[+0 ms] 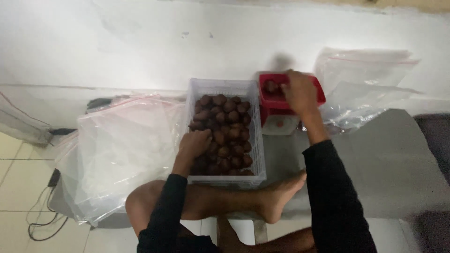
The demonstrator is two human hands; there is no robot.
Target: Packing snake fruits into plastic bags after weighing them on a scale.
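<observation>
A white wall (140, 42) backs a pale floor with tiles, where a grey mat (393, 159) lies to the right of a white slotted basket (257, 140). Left of the basket a pile of clear plastic bags (117, 154) spreads out toward a black cable (47, 206); more clear bags (365, 79) lie right of it, against the wall. The basket's near edge touches the person's crossed leg and foot (276, 197), leaving little open room in front.

The left hand (194, 145) reaches into the basket, palm down, fingers curled among the round brown fruits (227, 126); whether its grip has closed on any cannot be told. The right hand (300, 91) stretches just beyond the basket's right corner, over a red tray (271, 100) on a small white scale (280, 124), where a few fruits lie; its grip is blurred and unclear.
</observation>
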